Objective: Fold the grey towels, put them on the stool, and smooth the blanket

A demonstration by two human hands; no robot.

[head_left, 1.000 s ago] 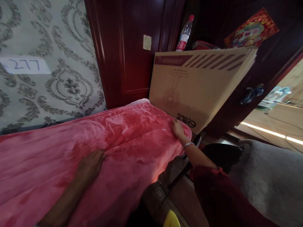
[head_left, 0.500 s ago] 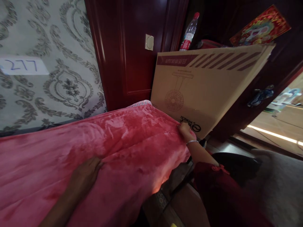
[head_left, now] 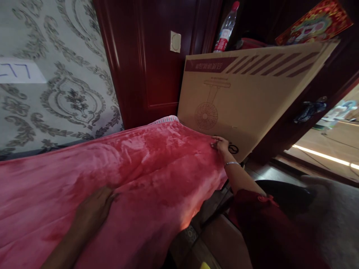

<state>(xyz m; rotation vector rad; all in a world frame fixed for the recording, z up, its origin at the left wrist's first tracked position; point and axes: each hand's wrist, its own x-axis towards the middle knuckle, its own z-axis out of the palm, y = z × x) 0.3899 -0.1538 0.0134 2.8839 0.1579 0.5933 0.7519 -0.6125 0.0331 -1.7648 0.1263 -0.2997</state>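
A pink plush blanket [head_left: 157, 179] is spread over a low surface, its striped edge showing at the far corner. My left hand [head_left: 94, 209] lies low on it with fingers curled together; the cloth creases away from the fingertips, pinched in them as far as I can see. Near the blanket's far right edge is my right hand [head_left: 221, 145], a bracelet on its wrist. Its fingers are apart and loose over the edge, in front of the cardboard box [head_left: 246, 97].
A plastic bottle [head_left: 226, 30] stands behind the box. Left of it are a dark red wooden panel [head_left: 159, 74] and a patterned wall [head_left: 75, 67]. A black round object [head_left: 283, 198] and a grey fuzzy surface [head_left: 333, 220] lie at the right. A doorway opens beyond.
My right hand has loosened from the blanket's edge, its fingers now apart. My left hand has shifted slightly left in view and stays on the cloth. The view has tilted a little.
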